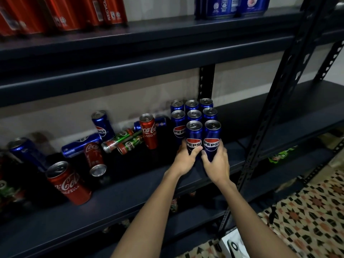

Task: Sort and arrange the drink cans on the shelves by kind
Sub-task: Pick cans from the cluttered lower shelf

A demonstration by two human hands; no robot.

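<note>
two pepsi cans gripped at the front of the block

both hands curl round upright cans: the left hand holds the left front pepsi can, the right hand the right front pepsi can, side by side and touching the pepsi block behind. their long axes stand vertical on the middle shelf. unsorted cans lie well off to the left, so the left hand is nearer; the closest is an upright coca-cola can, with tipped green cans just beside it.

Both arms reach forward, left grip and right grip curled, thumbs nearly touching.
</note>
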